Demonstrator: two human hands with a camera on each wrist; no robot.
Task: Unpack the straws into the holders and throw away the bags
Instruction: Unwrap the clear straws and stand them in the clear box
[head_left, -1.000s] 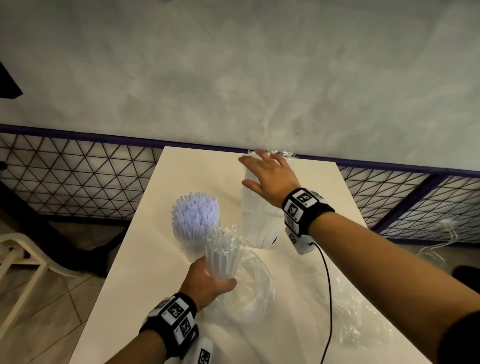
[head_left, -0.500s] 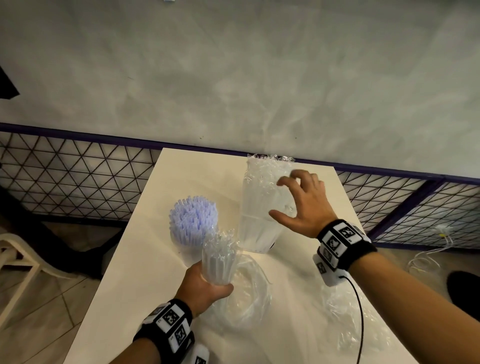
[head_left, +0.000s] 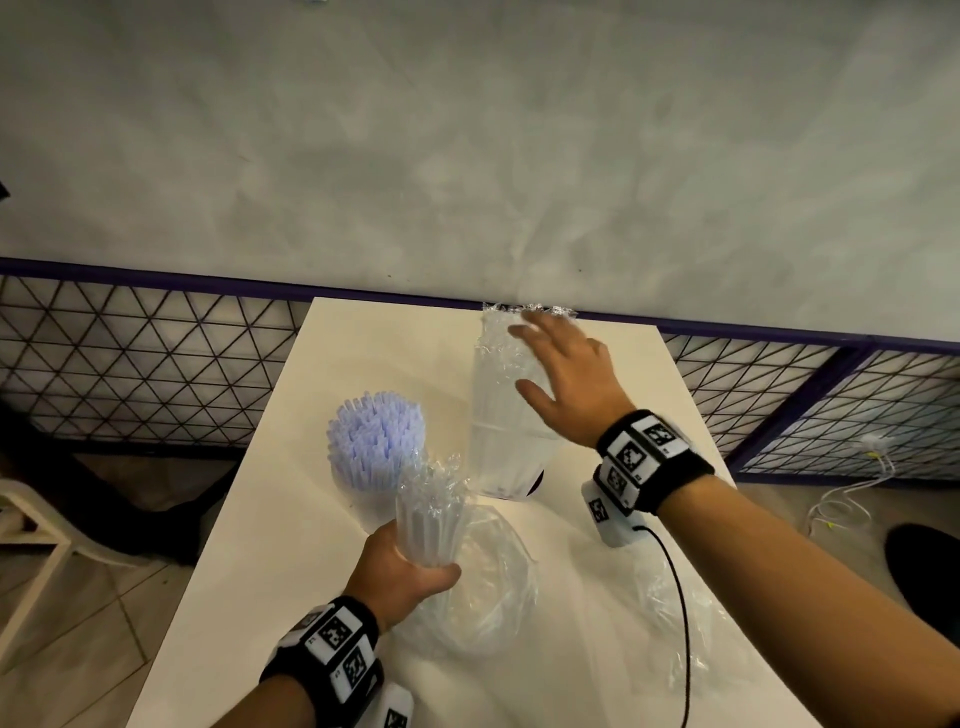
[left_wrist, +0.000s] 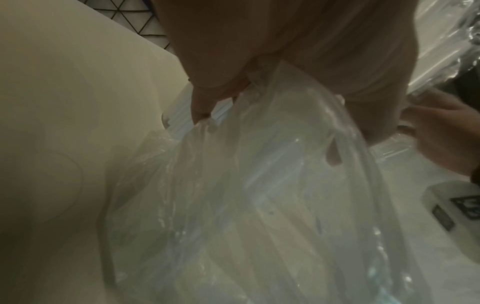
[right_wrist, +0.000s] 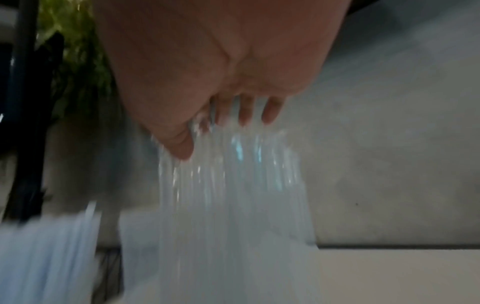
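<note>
Under right hand (head_left: 566, 384): upright bagged straws (head_left: 498, 415), touching

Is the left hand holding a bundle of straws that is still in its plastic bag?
Yes, the left hand grips a bagged straw bundle upright above the table.

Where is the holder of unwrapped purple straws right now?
In the head view the purple straws stand on the table left of centre, just beyond the left hand and left of the tall bagged bundle.
</note>
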